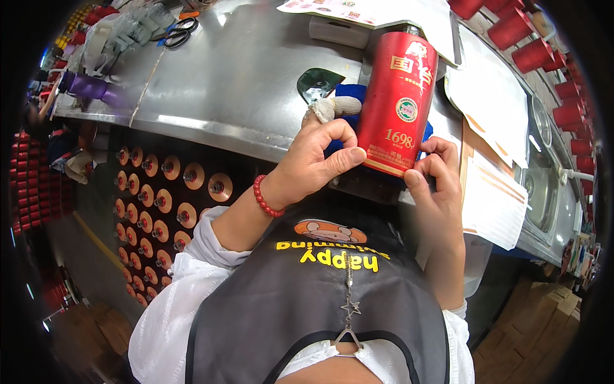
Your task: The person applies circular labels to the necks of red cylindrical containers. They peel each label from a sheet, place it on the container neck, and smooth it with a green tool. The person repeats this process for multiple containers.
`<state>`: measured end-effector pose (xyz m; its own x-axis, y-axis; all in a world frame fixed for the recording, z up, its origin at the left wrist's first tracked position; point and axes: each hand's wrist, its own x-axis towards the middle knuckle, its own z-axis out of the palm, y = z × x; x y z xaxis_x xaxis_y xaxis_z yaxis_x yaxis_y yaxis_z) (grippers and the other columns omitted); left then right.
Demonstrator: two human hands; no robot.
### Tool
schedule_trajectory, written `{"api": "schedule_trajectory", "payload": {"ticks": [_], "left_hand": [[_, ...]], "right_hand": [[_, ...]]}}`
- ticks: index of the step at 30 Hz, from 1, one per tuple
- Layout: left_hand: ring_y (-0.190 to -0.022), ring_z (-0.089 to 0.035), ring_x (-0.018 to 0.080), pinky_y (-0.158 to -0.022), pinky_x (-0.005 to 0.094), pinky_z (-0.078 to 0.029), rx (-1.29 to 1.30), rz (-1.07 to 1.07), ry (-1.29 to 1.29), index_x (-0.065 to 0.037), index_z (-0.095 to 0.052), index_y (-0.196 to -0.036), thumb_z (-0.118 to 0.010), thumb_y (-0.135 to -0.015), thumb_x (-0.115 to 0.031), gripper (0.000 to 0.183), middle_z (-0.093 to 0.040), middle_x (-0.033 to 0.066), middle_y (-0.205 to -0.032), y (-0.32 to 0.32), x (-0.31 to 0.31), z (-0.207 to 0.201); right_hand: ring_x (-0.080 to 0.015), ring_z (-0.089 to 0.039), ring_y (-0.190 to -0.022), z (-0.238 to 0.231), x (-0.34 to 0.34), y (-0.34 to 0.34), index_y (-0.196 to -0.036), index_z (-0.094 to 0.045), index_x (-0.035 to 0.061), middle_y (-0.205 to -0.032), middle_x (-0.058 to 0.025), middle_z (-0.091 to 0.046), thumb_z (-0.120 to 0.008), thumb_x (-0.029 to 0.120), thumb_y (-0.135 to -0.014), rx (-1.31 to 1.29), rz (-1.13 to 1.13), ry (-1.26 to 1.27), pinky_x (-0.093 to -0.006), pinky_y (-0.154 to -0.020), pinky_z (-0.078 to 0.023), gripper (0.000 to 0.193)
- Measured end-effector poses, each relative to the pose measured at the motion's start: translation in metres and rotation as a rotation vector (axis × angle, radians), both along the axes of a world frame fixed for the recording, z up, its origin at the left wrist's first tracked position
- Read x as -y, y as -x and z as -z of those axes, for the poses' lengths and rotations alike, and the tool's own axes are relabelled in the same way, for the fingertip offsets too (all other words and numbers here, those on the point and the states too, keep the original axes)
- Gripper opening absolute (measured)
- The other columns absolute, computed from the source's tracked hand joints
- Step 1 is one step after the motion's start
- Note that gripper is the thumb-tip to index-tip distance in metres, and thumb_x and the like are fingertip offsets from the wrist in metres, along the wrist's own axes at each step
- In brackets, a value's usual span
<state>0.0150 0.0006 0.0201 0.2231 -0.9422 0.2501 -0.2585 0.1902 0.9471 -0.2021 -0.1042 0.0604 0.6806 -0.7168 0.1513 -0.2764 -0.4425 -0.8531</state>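
Note:
A red bottle [398,105] with gold and white print lies tilted over the bench's front edge. Its base is toward me and its neck points away. My left hand [320,152] grips the base's left side, thumb along the lower edge; a pale knitted cover wraps one finger. At the lower right corner, my right hand [436,176] has its thumb and curled fingers closed on the bottle. Beneath the bottle, a blue cloth [350,93] shows at both sides. A dark green glossy piece [318,84] rests on the metal just left of it.
The metal workbench [217,70] carries black scissors [180,32] at the back left and a purple bottle [89,86] at its left end. White paper sheets [491,205] lie on the right. Below left stand several rows of bottles [170,168]; red containers [510,30] line the far right.

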Motion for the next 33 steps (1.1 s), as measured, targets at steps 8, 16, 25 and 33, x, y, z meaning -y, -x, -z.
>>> {"api": "schedule_trajectory", "payload": {"ticks": [8,16,25,33], "left_hand": [[-0.097,-0.048,0.0145,-0.089,0.0302,-0.039,-0.060,0.067,-0.038,-0.007,-0.060,-0.087,-0.065,-0.098,-0.034,0.030,-0.056,0.0032,-0.095,-0.006,-0.004,0.006],[-0.126,-0.041,0.0317,-0.110,0.0435,-0.029,-0.126,0.114,-0.063,-0.008,-0.063,-0.089,-0.070,-0.094,-0.034,0.027,-0.051,0.0163,-0.134,-0.010,-0.003,0.011],[-0.130,-0.039,0.0326,-0.113,0.0445,-0.025,-0.098,0.060,-0.033,-0.010,-0.066,-0.091,-0.069,-0.094,-0.032,0.023,-0.051,0.0156,-0.136,-0.009,-0.005,0.023],[-0.106,-0.057,0.0281,-0.097,0.0403,-0.042,0.390,-0.392,0.289,-0.008,-0.068,-0.123,-0.068,-0.086,-0.009,0.037,-0.069,0.0091,-0.113,0.020,-0.034,0.014]], "right_hand": [[-0.0272,-0.048,-0.112,0.000,0.001,0.001,-0.081,-0.055,0.0004,-0.116,-0.0178,-0.048,-0.073,0.024,-0.092,-0.029,0.003,0.024,-0.0372,-0.095,-0.042,0.031],[-0.0264,-0.048,-0.111,0.002,0.001,0.001,-0.080,-0.055,0.0006,-0.114,-0.0174,-0.049,-0.072,0.025,-0.093,-0.006,0.000,0.007,-0.0354,-0.091,-0.042,0.032],[-0.0254,-0.046,-0.114,0.000,0.002,0.000,-0.080,-0.055,0.0022,-0.111,-0.0157,-0.049,-0.070,0.026,-0.095,-0.042,-0.033,0.052,-0.0350,-0.093,-0.040,0.032],[-0.0259,-0.044,-0.113,0.005,0.002,0.001,-0.081,-0.054,0.0037,-0.115,-0.0148,-0.046,-0.069,0.030,-0.095,-0.034,-0.024,0.044,-0.0378,-0.099,-0.035,0.033]]}}
